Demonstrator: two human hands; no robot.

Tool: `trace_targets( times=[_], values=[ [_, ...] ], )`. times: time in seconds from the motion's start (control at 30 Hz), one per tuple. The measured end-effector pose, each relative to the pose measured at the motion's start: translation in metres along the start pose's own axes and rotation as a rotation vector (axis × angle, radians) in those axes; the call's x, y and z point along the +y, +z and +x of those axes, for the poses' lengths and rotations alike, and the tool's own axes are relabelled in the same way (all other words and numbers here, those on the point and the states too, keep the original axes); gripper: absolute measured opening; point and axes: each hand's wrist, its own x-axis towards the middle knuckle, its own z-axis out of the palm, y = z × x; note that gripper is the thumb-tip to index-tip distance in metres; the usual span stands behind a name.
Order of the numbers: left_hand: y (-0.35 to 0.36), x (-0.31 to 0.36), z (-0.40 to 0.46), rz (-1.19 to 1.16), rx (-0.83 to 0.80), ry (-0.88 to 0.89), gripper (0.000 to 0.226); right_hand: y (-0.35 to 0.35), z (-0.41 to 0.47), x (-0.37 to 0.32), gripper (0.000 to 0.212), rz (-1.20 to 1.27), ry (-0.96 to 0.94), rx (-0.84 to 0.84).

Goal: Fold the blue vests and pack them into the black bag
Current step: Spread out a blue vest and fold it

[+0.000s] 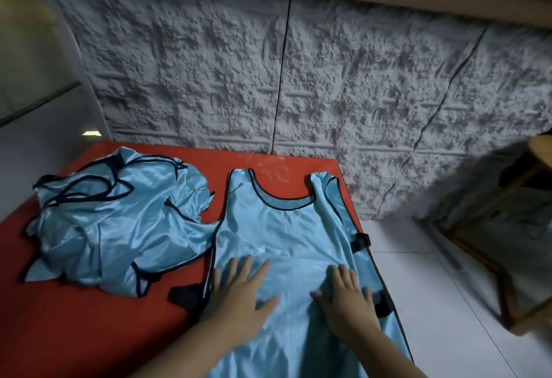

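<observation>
Both hands press flat, fingers spread — left hand (pixel 239 294), right hand (pixel 346 300) — on a blue vest (pixel 286 228) spread beyond the fingertips over the red table (pixel 89 333); crumpled vests (pixel 113 222) heap left of the left fingers.

There was one blue vest (pixel 286 234) spread flat at the right and one crumpled heap of blue vests (pixel 116 222) at the left; how many lay in the heap could not be counted. Two hands, left (pixel 239 291) and right (pixel 346 297), and one red table (pixel 74 333) were there.
</observation>
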Motion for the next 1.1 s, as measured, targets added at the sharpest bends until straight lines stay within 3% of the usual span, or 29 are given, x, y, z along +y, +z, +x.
trace_targets(
  times=[0.1, 0.13, 0.17, 0.23, 0.37, 0.5, 0.63, 0.73, 0.87, 1.0, 1.1],
  values=[
    [-0.012, -0.002, -0.007, -0.113, 0.357, -0.039, 0.055, -0.021, -0.006, 0.007, 0.067, 0.053, 0.068, 0.168],
    [-0.017, -0.009, -0.013, -0.104, 0.396, -0.095, 0.044, -0.032, -0.012, 0.009, 0.058, 0.074, 0.128, 0.218],
    [-0.023, -0.016, -0.021, -0.079, 0.366, -0.181, 0.035, -0.043, -0.019, 0.012, 0.047, 0.071, 0.205, 0.212],
    [-0.027, -0.031, -0.036, -0.045, 0.201, -0.363, 0.032, -0.060, -0.037, 0.019, 0.034, 0.037, 0.306, 0.047],
    [-0.028, -0.040, -0.052, -0.123, -0.039, -0.537, 0.063, -0.064, -0.056, 0.030, 0.029, 0.134, 0.297, -0.241],
    [-0.027, -0.030, -0.062, -0.393, -0.120, -0.633, 0.044, -0.042, -0.059, 0.030, 0.044, 0.100, 0.290, -0.172],
    [-0.028, -0.025, -0.073, -0.621, -0.100, -0.624, 0.028, -0.042, -0.060, 0.022, 0.030, 0.203, 0.307, -0.177],
    [-0.040, -0.025, -0.081, -0.724, -0.055, -0.564, 0.025, -0.050, -0.061, 0.029, 0.017, 0.498, 0.308, -0.115],
    [-0.049, -0.023, -0.095, -0.950, -0.240, -0.547, 0.023, -0.059, -0.074, 0.045, 0.026, 0.966, 0.312, -0.231],
    [-0.043, -0.022, -0.095, -1.079, -0.401, -0.583, 0.025, -0.062, -0.081, 0.061, 0.024, 1.031, 0.290, -0.377],
    [-0.041, -0.016, -0.089, -1.315, -0.382, -0.552, 0.021, -0.066, -0.077, 0.071, 0.051, 1.031, 0.301, -0.353]
  ],
)
